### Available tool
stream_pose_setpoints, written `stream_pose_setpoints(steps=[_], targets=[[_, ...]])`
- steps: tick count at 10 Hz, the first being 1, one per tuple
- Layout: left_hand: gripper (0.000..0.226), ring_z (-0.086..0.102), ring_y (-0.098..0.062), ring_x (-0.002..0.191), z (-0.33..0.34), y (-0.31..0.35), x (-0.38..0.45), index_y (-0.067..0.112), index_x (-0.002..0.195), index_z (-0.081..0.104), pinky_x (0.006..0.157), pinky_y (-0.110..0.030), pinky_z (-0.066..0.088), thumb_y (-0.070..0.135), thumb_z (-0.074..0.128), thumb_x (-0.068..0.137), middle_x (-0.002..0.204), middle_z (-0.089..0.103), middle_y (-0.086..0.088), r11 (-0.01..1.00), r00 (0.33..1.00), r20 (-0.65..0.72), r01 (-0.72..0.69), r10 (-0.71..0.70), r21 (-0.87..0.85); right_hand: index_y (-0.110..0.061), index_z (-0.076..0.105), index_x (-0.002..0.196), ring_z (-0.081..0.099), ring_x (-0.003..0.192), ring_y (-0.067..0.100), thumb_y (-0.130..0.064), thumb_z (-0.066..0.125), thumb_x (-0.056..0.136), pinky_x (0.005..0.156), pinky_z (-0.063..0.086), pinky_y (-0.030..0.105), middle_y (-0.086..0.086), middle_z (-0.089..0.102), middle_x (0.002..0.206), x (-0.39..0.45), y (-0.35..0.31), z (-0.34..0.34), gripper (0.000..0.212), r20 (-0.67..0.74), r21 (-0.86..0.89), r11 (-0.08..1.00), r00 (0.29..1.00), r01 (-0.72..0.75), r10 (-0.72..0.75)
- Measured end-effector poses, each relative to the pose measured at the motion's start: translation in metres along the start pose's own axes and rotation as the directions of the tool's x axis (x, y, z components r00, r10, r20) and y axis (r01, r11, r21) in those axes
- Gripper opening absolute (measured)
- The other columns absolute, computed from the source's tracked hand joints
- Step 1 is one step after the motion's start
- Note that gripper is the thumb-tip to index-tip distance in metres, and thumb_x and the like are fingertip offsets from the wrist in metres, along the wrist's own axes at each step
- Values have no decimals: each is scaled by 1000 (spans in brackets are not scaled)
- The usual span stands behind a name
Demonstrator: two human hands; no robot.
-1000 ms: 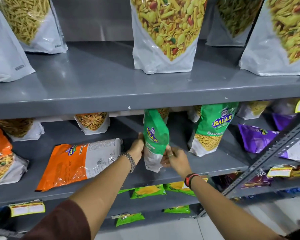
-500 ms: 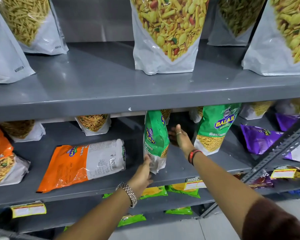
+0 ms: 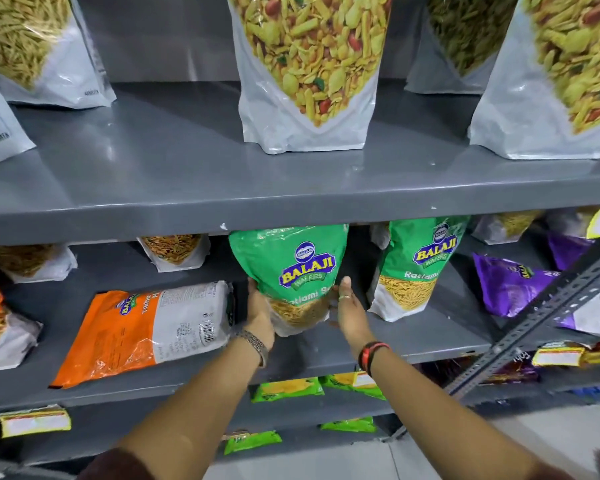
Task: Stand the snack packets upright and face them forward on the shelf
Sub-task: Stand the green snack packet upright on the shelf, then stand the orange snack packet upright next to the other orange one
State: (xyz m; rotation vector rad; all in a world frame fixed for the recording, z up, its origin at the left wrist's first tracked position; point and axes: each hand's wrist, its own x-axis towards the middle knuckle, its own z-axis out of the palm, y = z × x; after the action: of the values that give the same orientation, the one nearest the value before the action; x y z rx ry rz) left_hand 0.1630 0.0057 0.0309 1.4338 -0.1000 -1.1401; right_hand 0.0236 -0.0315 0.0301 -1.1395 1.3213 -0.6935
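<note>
Both hands — left hand [image 3: 258,311] and right hand [image 3: 349,306] — clasp the centre green packet [image 3: 291,271] upright, facing forward; orange packet [image 3: 146,327] at lower left lies flat.

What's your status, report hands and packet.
Both hands, left and right, clasp green packet, upright, label forward. Orange packet lies flat beside. Nothing blocking.

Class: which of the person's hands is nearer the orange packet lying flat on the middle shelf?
Left. The left hand grips the held green packet just right of the orange packet; the right hand is on the green packet's far side.
</note>
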Motion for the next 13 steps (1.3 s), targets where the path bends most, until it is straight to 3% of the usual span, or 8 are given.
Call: stream_pose_setpoints(steps=[2, 3, 5, 6, 7, 9, 11, 13], targets=[[58, 36, -27, 139, 1, 1, 5, 12, 141, 38, 107, -34, 33, 46, 22, 97, 151, 37, -11, 999, 999, 30, 13, -12, -39, -8, 56, 123, 57, 115, 32, -42, 31, 97, 100, 46, 49, 16, 60, 127, -6, 9, -16, 50, 8, -42, 999, 1000, 7, -7], [58, 30, -24, 142, -12, -15, -6, 11, 144, 32, 112, -33, 27, 44, 24, 98, 153, 33, -10, 991, 997, 20, 76, -74, -108, -1, 65, 105, 61, 100, 35, -10, 41, 92, 94, 49, 52, 26, 65, 115, -12, 22, -17, 28, 13, -174, 983, 998, -63, 66], [48, 54, -34, 116, -62, -48, -27, 5, 139, 35, 92, -38, 41, 29, 34, 98, 128, 56, -18, 970, 980, 36, 197, -194, -144, -9, 70, 91, 63, 96, 22, 2, 46, 83, 92, 49, 37, 8, 70, 96, -34, 14, 24, 28, 292, -323, 917, 946, 234, -138], [36, 57, -21, 80, -94, -43, -30, 6, 111, 51, 70, -29, 44, 35, 37, 96, 99, 59, -11, 972, 989, -9, 143, -147, -188, -7, 69, 101, 64, 100, 21, 2, 48, 84, 91, 44, 22, 11, 72, 108, -40, -8, 61, 28, 395, -357, 833, 876, 424, -276], [36, 55, -19, 78, -130, -34, -25, 7, 105, 49, 78, -32, 45, 40, 36, 95, 91, 57, -9, 971, 991, -74, 90, -109, -221, -7, 64, 113, 64, 106, 27, -3, 49, 87, 83, 39, 16, 14, 70, 113, -42, -24, 100, 31, 497, -434, 672, 782, 600, -377], [31, 56, -21, 71, -208, -9, -11, 3, 97, 52, 70, -32, 48, 28, 34, 98, 79, 57, -10, 971, 982, -153, 74, -110, -226, -9, 55, 126, 49, 126, 29, -16, 42, 92, 106, 40, 39, 14, 54, 136, -17, -49, 188, 37, 621, -625, 341, 712, 702, -327], [33, 62, -8, 40, -271, 10, 5, 9, 73, 54, 43, -19, 52, 24, 39, 98, 47, 65, -1, 982, 987, -92, 117, -131, -151, -10, 50, 130, 48, 127, 34, -47, 21, 97, 106, 36, 42, 18, 49, 140, 12, -58, 257, 57, 508, -839, 218, 861, 499, -16], [22, 68, -8, 59, -297, 16, 17, 6, 103, 52, 53, -19, 56, 21, 36, 99, 82, 62, -5, 983, 994, 68, 99, -90, -157, -7, 42, 137, 40, 135, 33, -29, 40, 96, 110, 31, 36, 16, 39, 149, 33, -72, 286, 47, 373, -877, 336, 927, 342, 31]])
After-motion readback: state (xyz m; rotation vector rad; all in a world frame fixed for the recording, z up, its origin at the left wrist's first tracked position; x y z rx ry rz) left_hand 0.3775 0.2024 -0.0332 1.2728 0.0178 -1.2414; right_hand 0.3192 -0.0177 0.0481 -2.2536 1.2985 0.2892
